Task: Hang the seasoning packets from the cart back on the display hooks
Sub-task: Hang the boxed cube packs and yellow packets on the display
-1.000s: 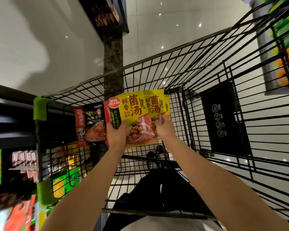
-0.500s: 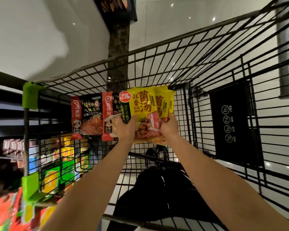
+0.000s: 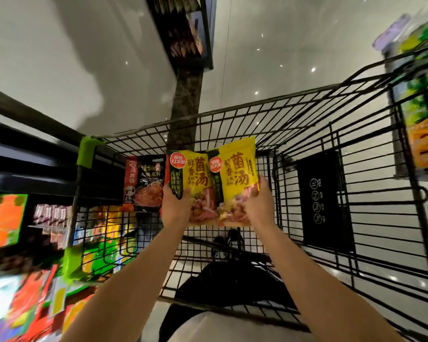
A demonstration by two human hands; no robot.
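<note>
I hold two yellow seasoning packets above the black wire cart [image 3: 294,119]. My left hand [image 3: 174,206] grips the lower left corner of one yellow packet [image 3: 195,176]. My right hand [image 3: 258,206] grips the lower right edge of the other yellow packet [image 3: 240,174], which overlaps the first and stands a little higher. A black-and-red packet [image 3: 143,181] stands upright inside the cart against its left wall, just left of my left hand.
Shelves with colourful packets [image 3: 50,218] run along the left, seen partly through the cart's wire side. Another display [image 3: 420,114] stands at the far right. A dark pillar [image 3: 185,99] rises beyond the cart's front. Green bumpers [image 3: 85,154] mark the cart's left corners.
The two yellow packets were stacked close together; my right hand has now drawn its packet to the right and upward, fanning them apart. The view has shifted slightly.
</note>
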